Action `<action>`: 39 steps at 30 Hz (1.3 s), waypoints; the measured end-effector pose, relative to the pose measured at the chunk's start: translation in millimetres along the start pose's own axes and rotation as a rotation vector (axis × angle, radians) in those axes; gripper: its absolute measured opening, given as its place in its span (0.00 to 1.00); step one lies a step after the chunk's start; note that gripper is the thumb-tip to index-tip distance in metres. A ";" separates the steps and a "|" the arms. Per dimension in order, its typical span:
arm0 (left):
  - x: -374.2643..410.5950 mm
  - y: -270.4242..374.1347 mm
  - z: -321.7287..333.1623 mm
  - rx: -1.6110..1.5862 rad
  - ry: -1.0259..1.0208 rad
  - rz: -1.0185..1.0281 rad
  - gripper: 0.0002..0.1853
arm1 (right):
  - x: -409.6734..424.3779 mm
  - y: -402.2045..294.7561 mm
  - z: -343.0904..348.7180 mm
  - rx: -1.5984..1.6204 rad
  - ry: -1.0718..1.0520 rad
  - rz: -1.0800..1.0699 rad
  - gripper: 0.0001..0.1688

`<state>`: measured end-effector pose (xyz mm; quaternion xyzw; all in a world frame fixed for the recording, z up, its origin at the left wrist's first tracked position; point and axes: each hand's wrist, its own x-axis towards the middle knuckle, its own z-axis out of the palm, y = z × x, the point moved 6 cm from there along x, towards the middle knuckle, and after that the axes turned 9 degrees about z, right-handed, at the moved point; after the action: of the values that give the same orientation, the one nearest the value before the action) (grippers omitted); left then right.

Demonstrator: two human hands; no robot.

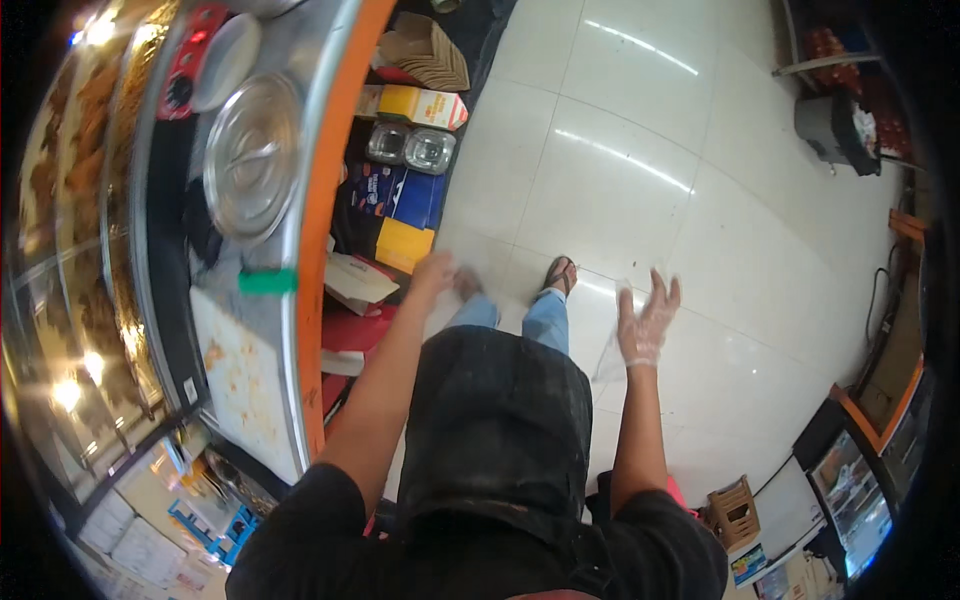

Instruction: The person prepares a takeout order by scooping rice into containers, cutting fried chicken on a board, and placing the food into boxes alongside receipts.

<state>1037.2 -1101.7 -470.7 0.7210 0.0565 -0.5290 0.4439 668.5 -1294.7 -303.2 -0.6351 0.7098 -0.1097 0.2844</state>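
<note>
My left hand [433, 276], bare and motion-blurred, is beside the open shelf under the counter. It lies nearest a yellow folded packet [403, 246]; whether it touches anything or holds something is unclear. Out over the tiled floor, my right hand [648, 321] wears a clear plastic glove, its fingers apart and nothing in them. Along the shelf are blue printed packaging [417, 199], clear plastic tubs [429, 151], a yellow and white carton [426, 107] and stacked brown paper trays [431, 60]. A pale paper bag [358, 281] lies nearer me.
The counter's orange edge [330, 150] runs along my left. On top are a steel lid [253, 161], a green object [267, 281] and a stained white board [244, 375]. Beyond stands a lit glass food case [82, 172]. A brown crate [733, 514] sits behind me, right.
</note>
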 end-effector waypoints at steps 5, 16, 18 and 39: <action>248.6 85.3 28.2 0.089 0.050 0.377 0.15 | 0.2 90.1 64.5 -0.179 -0.122 0.219 0.37; 461.8 145.9 37.5 -1.508 0.572 0.139 0.44 | 0.7 211.1 169.9 -0.373 -0.258 0.660 0.35; 462.4 146.3 38.9 -1.571 0.494 0.083 0.45 | 5.8 199.3 177.5 -0.357 -0.288 0.640 0.34; -203.1 144.6 81.7 0.762 -0.266 0.949 0.12 | 6.5 -233.4 -6.2 0.045 -0.221 -0.763 0.24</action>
<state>970.6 -1166.8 -225.4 0.7033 -0.5186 -0.3422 0.3455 860.8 -1341.8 -179.2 -0.8548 0.3853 -0.1538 0.3117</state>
